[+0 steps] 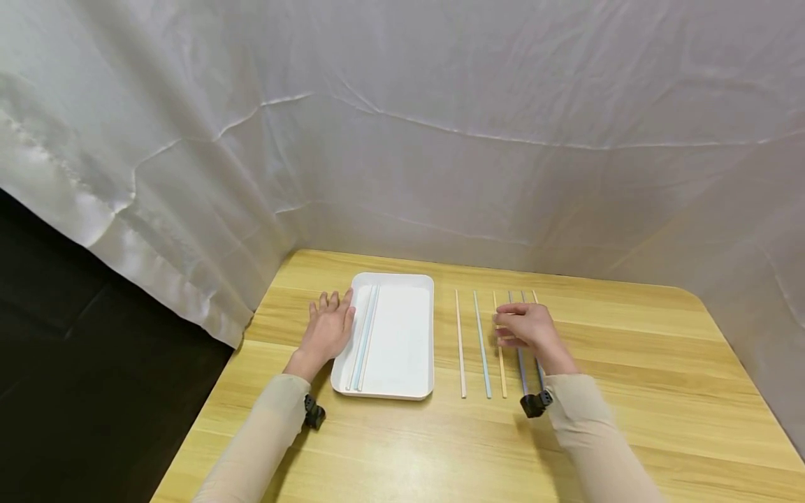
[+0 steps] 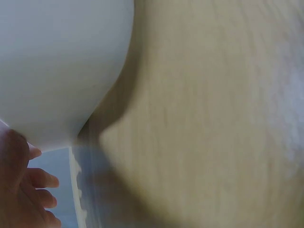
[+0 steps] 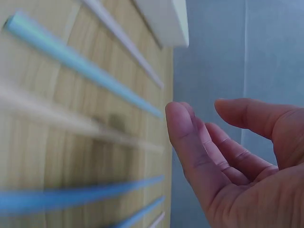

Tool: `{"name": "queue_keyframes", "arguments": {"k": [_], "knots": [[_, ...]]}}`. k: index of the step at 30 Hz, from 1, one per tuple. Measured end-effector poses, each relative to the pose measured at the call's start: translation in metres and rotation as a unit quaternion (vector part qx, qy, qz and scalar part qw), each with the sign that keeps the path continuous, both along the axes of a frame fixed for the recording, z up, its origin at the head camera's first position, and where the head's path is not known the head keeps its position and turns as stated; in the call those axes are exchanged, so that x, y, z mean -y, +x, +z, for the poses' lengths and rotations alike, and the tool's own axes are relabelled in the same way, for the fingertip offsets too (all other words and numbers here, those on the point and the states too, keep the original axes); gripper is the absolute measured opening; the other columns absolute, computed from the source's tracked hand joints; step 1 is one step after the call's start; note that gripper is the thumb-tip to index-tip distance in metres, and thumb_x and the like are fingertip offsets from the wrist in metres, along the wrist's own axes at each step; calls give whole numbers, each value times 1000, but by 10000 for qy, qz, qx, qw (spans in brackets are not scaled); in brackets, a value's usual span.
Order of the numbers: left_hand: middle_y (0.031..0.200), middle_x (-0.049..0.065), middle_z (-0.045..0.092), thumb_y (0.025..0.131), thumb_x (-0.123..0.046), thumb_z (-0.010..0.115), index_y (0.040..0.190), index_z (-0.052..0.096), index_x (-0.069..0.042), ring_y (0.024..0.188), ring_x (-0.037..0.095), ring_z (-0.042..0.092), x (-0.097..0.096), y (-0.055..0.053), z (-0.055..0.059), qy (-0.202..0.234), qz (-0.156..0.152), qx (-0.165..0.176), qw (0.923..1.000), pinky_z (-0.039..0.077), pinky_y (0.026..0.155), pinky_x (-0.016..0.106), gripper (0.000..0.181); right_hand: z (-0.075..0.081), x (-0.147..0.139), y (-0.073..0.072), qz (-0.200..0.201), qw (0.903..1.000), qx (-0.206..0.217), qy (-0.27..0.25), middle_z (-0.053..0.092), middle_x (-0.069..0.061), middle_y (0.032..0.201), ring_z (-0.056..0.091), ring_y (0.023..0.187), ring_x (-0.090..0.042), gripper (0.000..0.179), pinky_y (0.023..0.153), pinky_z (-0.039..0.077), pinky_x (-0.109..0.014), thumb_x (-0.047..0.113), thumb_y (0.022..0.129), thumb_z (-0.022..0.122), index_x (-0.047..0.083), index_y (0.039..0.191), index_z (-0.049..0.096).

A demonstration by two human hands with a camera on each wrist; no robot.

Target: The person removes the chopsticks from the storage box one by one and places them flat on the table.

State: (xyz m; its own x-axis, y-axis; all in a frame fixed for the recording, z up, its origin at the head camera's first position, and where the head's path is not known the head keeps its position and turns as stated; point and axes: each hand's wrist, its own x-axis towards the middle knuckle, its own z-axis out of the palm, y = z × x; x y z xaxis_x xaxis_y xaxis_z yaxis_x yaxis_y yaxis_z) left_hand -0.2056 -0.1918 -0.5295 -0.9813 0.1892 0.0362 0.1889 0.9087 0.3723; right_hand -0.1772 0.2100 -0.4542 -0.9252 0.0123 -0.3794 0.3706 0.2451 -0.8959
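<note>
My left hand [image 1: 328, 328] lies at the left rim of a white rectangular tray [image 1: 402, 342], fingers straight and thumb touching the rim. The left wrist view shows the fingers [image 2: 42, 178] beside the tray's corner. Inside the tray, thin straw-like sticks [image 1: 365, 342], pale blue and whitish, lie lengthwise near its left wall. My right hand [image 1: 531, 327] hovers above a yellow stick [image 1: 502, 370], fingers loosely bent. In the right wrist view, thumb and fingertips stand apart with nothing between them. The hand partly covers a purple-blue stick [image 1: 522, 370] and others at the right.
Left of the yellow stick lie a light blue stick [image 1: 482, 346] and a pink stick [image 1: 460, 346], roughly parallel. The wooden table [image 1: 654, 370] extends to the right. A pale curtain [image 1: 440, 175] hangs behind the table and along its left side.
</note>
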Motion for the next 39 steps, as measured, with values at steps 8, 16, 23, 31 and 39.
{"name": "queue_keyframes", "arguments": {"k": [8, 16, 23, 31, 39], "knots": [[166, 34, 31, 116, -38, 23, 168, 25, -10, 157, 58, 20, -2, 0, -2, -42, 13, 67, 10000, 12, 125, 75, 59, 1, 40, -5, 164, 9999, -43, -3, 68, -27, 132, 78, 86, -19, 44, 80, 66, -37, 13, 101, 68, -8, 139, 61], [166, 35, 30, 116, -38, 22, 168, 25, -10, 157, 58, 19, -3, 0, -1, 0, -35, 43, 10000, 12, 125, 76, 59, 1, 75, -7, 283, 9996, -34, -53, 68, -29, 133, 80, 90, -28, 39, 82, 66, -42, 12, 100, 68, -6, 134, 64], [166, 35, 31, 116, -38, 25, 168, 26, -9, 157, 58, 19, -5, 1, -1, 29, -57, 23, 10000, 12, 125, 76, 59, -3, 105, -4, 382, 9991, -32, -167, 72, -25, 122, 78, 86, -29, 38, 78, 67, -41, 9, 98, 71, -9, 131, 65], [166, 34, 30, 116, -43, 23, 168, 25, -9, 158, 57, 17, -3, 1, -3, 5, -39, 80, 10000, 10, 126, 74, 62, -10, 140, -1, 517, 9984, -117, -214, 74, -30, 118, 79, 89, -36, 34, 77, 67, -41, 7, 97, 72, -9, 127, 67], [166, 34, 31, 116, -46, 25, 168, 26, -10, 157, 56, 19, -3, 3, 0, -20, -13, 13, 10000, 12, 126, 74, 64, -25, 171, 1, 572, 9983, -120, -27, 77, -27, 106, 80, 81, -33, 37, 69, 67, -38, 6, 93, 74, -10, 126, 66]]}}
